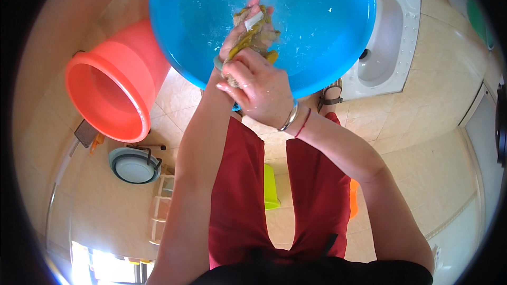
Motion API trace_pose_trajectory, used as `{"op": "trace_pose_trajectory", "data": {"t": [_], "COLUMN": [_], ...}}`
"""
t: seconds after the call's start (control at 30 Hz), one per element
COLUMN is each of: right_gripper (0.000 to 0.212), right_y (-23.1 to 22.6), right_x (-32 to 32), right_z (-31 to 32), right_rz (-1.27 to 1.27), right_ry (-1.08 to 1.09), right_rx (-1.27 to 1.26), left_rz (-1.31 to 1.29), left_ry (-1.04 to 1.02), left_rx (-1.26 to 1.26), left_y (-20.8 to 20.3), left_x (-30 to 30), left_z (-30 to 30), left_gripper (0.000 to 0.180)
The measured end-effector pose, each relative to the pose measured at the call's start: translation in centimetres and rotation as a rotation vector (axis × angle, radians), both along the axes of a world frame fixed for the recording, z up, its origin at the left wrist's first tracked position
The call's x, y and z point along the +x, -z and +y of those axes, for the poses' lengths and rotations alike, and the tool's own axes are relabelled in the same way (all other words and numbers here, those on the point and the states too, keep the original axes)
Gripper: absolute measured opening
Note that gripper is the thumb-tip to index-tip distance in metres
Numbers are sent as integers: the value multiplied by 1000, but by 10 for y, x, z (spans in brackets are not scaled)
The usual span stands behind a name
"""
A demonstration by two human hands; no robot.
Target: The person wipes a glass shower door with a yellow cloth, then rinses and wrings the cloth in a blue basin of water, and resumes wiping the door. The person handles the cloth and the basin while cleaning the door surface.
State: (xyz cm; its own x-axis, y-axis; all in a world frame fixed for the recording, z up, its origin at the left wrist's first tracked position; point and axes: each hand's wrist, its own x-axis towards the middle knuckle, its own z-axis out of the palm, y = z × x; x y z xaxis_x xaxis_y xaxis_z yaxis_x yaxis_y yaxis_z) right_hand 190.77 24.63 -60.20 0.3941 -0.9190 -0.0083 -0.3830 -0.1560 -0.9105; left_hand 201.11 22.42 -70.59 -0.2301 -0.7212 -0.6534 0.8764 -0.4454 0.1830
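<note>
Over a large blue basin [327, 71] of water, my left hand [231, 39] supports a wet piece of cloth [257, 36]. The cloth is beige with mustard-yellow edging, and a white label shows on it. Its upper part lies across my left palm, with my left fingertips showing beyond it. My right hand [259, 89] is closed around the lower end, close to my left wrist. Splashed, bubbly water shows just past my left fingertips. How tightly my left fingers hold the cloth is partly hidden.
A coral-pink bucket [108, 55] lies tilted at the basin's left. To the right is a white squat toilet [393, 37] set in the tiled floor. Folded basins [134, 169] hang at the lower left. Behind my legs stands a lime-green container [271, 187].
</note>
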Motion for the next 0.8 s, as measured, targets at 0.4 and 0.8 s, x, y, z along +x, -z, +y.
{"op": "trace_pose_trajectory", "data": {"t": [0.4,0.8], "right_gripper": [14,41], "right_y": [43,198], "right_x": [16,-67], "right_z": [-35,-52], "right_rz": [32,688], "right_ry": [240,194], "right_rx": [-120,-180], "left_rz": [-44,-690], "left_ry": [-154,32], "left_rx": [30,309], "left_y": [18,13], "left_x": [-10,7], "left_z": [18,-3], "left_gripper": [36,42]}}
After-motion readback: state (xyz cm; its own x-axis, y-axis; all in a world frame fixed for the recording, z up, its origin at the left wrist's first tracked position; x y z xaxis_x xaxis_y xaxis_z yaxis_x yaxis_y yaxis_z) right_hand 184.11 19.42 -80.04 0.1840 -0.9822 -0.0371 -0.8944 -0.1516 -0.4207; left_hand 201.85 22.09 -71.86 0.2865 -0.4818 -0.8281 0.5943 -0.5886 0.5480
